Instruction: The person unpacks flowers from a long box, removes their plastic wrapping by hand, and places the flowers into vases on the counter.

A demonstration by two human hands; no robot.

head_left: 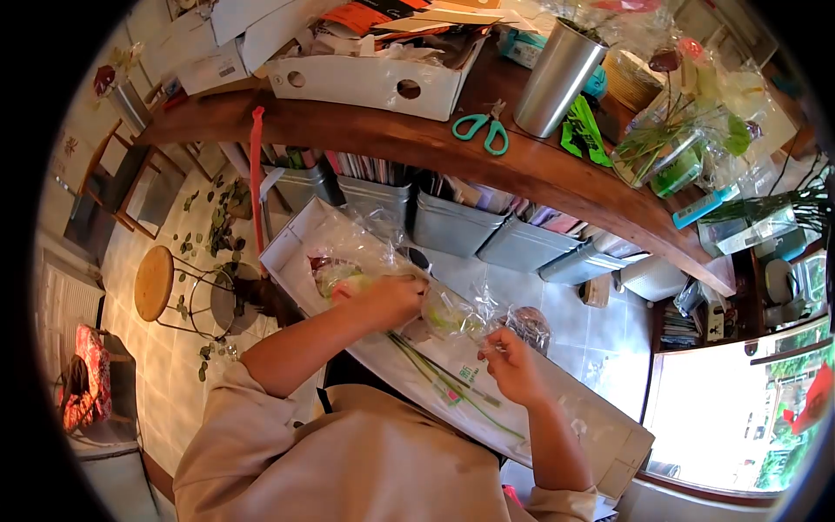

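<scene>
A long white box lies open across my front. Inside it are several green flower stems and wrapped flower heads at its left end. My left hand is closed over the box, beside a flower in clear plastic wrap; its fingertips are partly hidden. To the right, my right hand pinches the edge of that clear wrap. The wrapped flower lies between both hands, with crinkled plastic standing up behind it.
A curved wooden counter runs across the back, bearing teal scissors, a metal vase, a white carton and wrapped flowers. Metal bins stand below it. A round stool is at the left.
</scene>
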